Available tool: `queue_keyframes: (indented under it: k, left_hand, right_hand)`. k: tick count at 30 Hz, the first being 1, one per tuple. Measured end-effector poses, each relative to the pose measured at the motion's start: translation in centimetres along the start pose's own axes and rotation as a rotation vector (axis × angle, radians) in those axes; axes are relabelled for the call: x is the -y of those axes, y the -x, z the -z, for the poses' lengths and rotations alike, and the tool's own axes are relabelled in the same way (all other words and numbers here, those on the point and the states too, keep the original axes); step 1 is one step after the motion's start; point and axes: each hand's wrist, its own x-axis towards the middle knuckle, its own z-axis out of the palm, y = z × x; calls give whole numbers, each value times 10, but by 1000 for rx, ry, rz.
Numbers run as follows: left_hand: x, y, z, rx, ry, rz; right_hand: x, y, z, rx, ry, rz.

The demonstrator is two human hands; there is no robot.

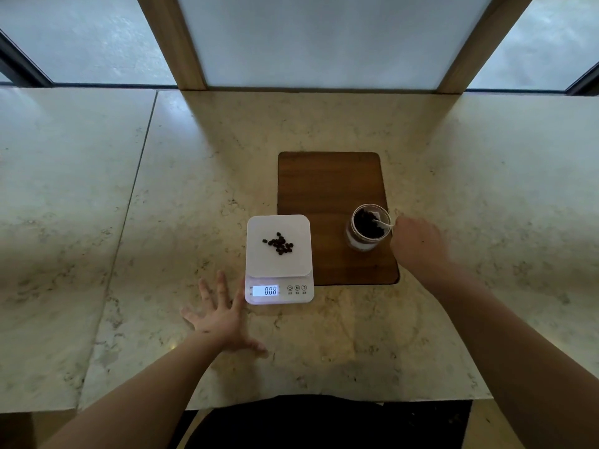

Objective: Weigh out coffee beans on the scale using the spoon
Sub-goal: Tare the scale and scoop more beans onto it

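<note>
A white digital scale (278, 277) sits on the marble counter, its lit display reading 008. A small heap of dark coffee beans (279, 244) lies on its platform. To the right, a glass jar (368, 227) of beans stands on a wooden board (327, 183). A white spoon (382, 224) is dipped into the jar's beans. My right hand (416, 243) holds the spoon's handle at the jar's right rim. My left hand (220, 314) rests flat on the counter, fingers spread, just left of the scale's front corner.
The marble counter (162, 189) has a seam running down its left part. Wooden window posts (181, 43) rise behind it. The counter's front edge is near my body.
</note>
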Motion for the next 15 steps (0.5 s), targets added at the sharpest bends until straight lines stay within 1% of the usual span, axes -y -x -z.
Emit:
queue_keyframes:
  k: [10, 15]
  left_hand:
    - [-2, 1, 2, 21, -19, 25]
    - [-2, 3, 3, 32, -22, 12]
  right_hand:
    - [-7, -10, -9, 143, -379, -73]
    - [-10, -10, -12, 196, -654, -231]
